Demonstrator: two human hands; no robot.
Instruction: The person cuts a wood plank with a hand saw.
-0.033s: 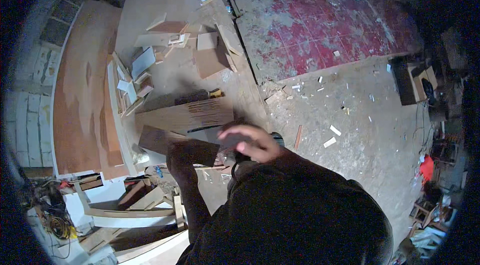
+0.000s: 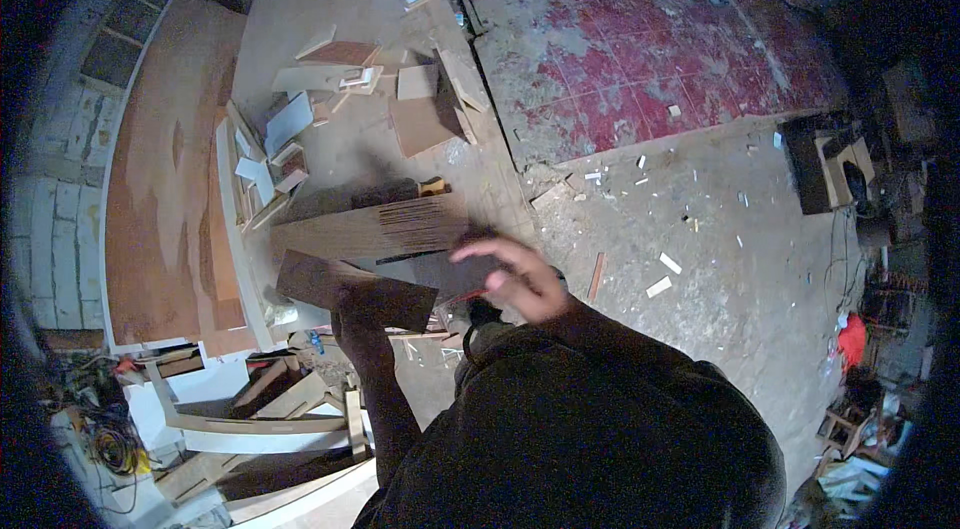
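My left hand (image 2: 354, 301) grips the lower edge of a dark brown flat board (image 2: 405, 303), its fingers partly in shadow. Just right of that board hovers my right hand (image 2: 525, 279), thumb and fingers apart in a curve, with nothing visible in it. Beyond the board lies a pale wooden plank (image 2: 335, 232) with a row of dark parallel lines or cuts near its right end. Behind this plank rests a dark object with a yellow end (image 2: 432, 187), whose kind I cannot make out.
Wood offcuts (image 2: 290, 124) lie scattered on the work surface ahead, beside a cardboard-brown block (image 2: 425, 124). A large plywood sheet (image 2: 165, 189) leans at the left. Stacked boards (image 2: 260, 441) fill the lower left. Small scraps (image 2: 659, 286) litter the floor at right.
My right hand has shifted slightly right and away from me, off the board's right end. My left hand and the board have barely moved.
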